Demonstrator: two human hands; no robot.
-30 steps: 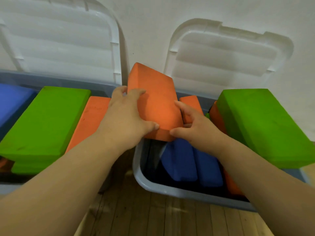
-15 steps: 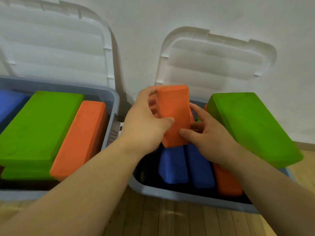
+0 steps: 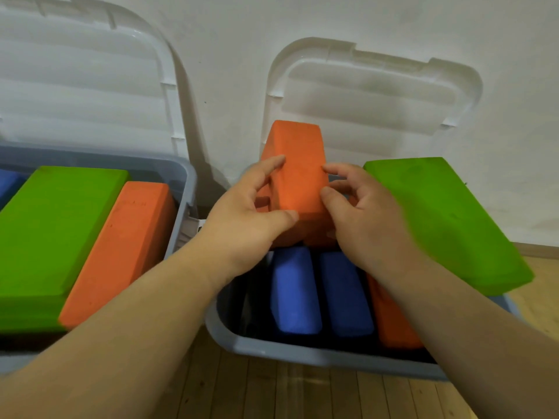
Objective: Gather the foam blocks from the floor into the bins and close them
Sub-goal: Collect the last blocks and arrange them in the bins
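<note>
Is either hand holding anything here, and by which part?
Both hands hold the orange block, tilted up over the right bin. The left hand grips its lower left side, the right hand its lower right edge.

Soft, even indoor light from the left: the left lid point(image 3: 84, 86) shadows the wall point(image 3: 332, 19). Right hand point(image 3: 372, 225) is kinda motion-smeared, and the edges bend.
</note>
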